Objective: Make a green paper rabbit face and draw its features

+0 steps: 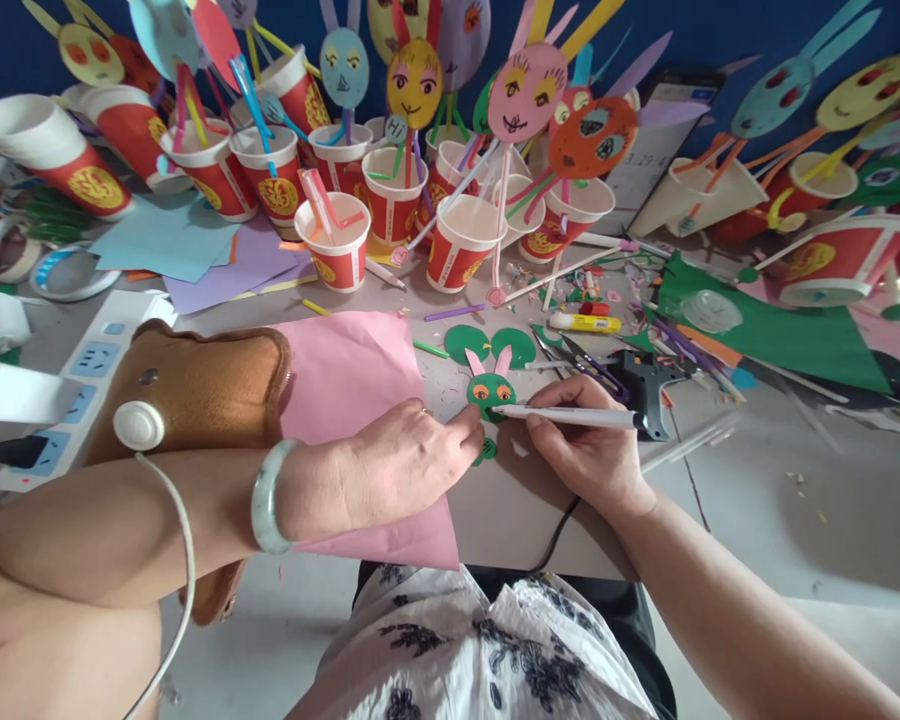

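On the table lies a green paper rabbit face (481, 388) with pink ears and orange-rimmed eyes. The fingers of my left hand (427, 450) are bent together and hold the face down at its lower left edge. In my right hand (589, 445), gripped like a pencil, is a white marker pen (570, 413). Its dark tip touches the lower part of the face, where a mouth would be. Just below, partly under my left fingers, sits a small green paper circle (486, 450) with writing on it. Two larger green paper circles (513, 347) lie behind the ears.
Pink paper (352, 370) lies under my left forearm, beside a brown hot-water bag (202, 375) with a white cord. A power strip (82, 390) is at the left. Red paper cups (465, 265) with paper faces line the back. Scissors (592, 365) and a black glue gun (645, 385) lie right.
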Demonstrator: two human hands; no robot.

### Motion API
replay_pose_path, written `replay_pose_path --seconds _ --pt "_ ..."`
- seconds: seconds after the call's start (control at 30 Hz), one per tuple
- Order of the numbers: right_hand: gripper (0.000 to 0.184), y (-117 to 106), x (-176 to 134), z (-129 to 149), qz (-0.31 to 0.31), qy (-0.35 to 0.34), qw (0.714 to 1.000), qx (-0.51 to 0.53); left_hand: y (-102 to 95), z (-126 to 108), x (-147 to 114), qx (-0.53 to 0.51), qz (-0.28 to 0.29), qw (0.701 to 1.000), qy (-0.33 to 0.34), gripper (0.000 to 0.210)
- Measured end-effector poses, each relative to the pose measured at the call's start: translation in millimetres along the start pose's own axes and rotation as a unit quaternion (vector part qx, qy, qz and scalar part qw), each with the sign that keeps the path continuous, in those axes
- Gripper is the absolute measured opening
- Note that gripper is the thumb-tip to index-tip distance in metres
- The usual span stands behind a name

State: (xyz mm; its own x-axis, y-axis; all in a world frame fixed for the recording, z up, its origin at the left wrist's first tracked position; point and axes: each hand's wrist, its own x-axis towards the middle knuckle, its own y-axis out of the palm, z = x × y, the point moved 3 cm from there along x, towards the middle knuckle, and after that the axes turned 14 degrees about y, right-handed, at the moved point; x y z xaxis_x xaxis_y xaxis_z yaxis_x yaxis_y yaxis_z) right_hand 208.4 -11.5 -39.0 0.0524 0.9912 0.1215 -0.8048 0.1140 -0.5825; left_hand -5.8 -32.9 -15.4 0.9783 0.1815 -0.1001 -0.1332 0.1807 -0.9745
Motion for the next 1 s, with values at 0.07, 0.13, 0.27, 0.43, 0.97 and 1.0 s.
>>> replay_pose_path --seconds 0.07,0.13,0.27,0.43,0.97,1.0 --pt "0.008 -0.1 0.1 -0.2 0.000 -0.004 1.000 -0.003 0.6 -0.3 0.3 0.005 -0.002 1.000 0.000 0.051" --pt "0.009 -0.3 0.0 -0.3 0.002 -0.008 1.000 -0.004 1.4 -0.4 0.4 0.006 -0.002 1.000 -0.002 0.051" --pt "0.009 0.0 -0.7 -1.2 0.016 -0.001 1.000 0.001 2.2 -0.5 0.2 0.006 -0.003 1.000 -0.003 0.052" --pt "0.011 -0.1 -1.1 -2.0 0.019 0.006 1.000 0.002 1.8 -0.2 0.3 0.001 0.000 1.000 -0.002 0.051" --pt "0.014 -2.7 0.9 1.4 0.012 -0.028 0.999 0.012 3.0 -0.5 -1.6 -0.004 0.006 1.000 0.002 0.051" --pt "0.014 -2.8 0.9 1.3 0.010 -0.029 0.999 0.012 3.8 -0.5 -1.4 -0.005 0.003 1.000 0.000 0.050"
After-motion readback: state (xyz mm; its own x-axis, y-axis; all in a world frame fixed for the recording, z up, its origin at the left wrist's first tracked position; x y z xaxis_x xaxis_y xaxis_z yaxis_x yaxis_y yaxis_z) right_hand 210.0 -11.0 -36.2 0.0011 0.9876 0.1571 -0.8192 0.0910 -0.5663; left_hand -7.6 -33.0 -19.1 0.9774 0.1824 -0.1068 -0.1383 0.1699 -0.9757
